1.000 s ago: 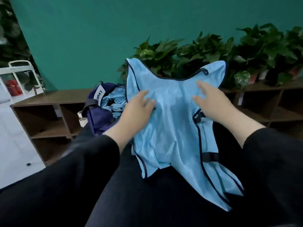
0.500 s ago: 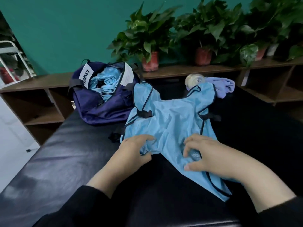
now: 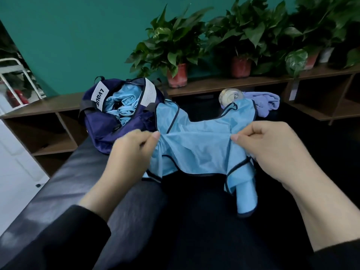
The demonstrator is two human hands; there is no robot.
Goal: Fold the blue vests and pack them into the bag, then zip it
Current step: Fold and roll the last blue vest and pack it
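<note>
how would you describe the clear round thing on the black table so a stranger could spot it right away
On the black table, look past the blue vest to the far edge, below the potted plants. The glassy round object sits there, touching a purple cloth; it alone is transparent and shiny.

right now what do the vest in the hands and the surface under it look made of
Blue vest: thin, light synthetic fabric, maybe fine mesh; it creases softly and has dark piping at its edges. Surface: dark padded leather or vinyl, judging by its smooth sheen; which one is unclear.
</note>
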